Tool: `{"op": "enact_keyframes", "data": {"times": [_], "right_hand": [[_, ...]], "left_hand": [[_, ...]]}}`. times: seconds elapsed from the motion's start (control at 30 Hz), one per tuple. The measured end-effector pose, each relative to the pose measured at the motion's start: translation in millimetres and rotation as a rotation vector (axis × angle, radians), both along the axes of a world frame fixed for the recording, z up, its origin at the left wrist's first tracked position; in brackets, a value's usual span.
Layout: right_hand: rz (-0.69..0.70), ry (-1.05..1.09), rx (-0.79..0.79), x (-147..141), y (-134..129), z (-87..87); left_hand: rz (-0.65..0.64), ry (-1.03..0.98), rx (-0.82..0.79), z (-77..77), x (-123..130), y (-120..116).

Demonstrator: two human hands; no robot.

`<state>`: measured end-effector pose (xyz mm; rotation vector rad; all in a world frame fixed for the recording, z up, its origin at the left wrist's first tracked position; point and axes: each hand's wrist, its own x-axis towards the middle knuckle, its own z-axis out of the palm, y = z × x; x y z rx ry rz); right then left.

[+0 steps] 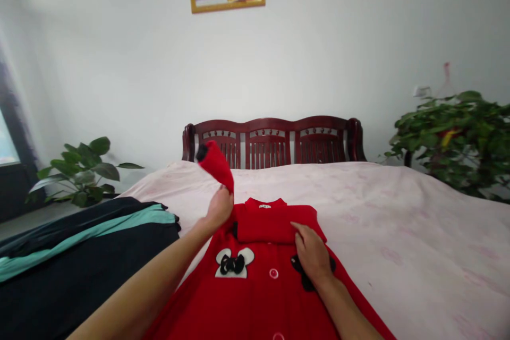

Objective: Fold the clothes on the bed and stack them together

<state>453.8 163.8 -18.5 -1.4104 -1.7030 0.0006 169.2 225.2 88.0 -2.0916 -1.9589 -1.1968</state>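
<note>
Pale bedspread, left fingers grasping 1 raised sleeve, right fingers unclenched atop the folded sleeve, red top beneath them, dark clothes to their left.

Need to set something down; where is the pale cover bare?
Right of the red garment, the pale cover lies widely bare; another patch runs between collar and slatted wood. Crowded: left, with dark clothes, left hand and raised sleeve.
</note>
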Motion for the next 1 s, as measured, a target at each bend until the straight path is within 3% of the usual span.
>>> {"op": "enact_keyframes", "data": {"times": [0.1, 0.2, 0.3, 0.4, 0.47, 0.53, 0.7, 0.87, 1.0], "right_hand": [[-0.173, 0.305, 0.104, 13, 6, -1.5], [-0.4, 0.462, 0.155, 28, 8, -1.8], [-0.504, 0.235, 0.122, 31, 5, -0.7], [-0.349, -0.195, 0.007, 22, 2, -2.9], [-0.264, -0.398, -0.099, 15, 1, -7.0], [-0.27, -0.489, -0.175, 11, 0, -11.6], [-0.334, -0.566, -0.275, 9, 0, -14.0], [-0.298, -0.543, -0.473, 4, -8, -0.1], [-0.247, -0.508, -0.575, 5, -29, 12.3]], "left_hand": [[-0.258, 0.166, -0.17, -39.7, 45, -20], [-0.379, 0.418, -0.279, -71.2, 63, -40], [-0.424, 0.55, -0.304, -78.7, 55, -47], [-0.5, 0.559, -0.281, -76.8, 37, -49], [-0.522, 0.535, -0.252, -78.4, 22, -57], [-0.543, 0.487, -0.261, -82.7, 3, -72], [-0.528, 0.37, -0.422, -98.7, -77, -137], [-0.383, 0.2, -0.448, -138.0, -166, -208], [-0.332, 0.082, -0.367, -171.4, -204, -236]]}}
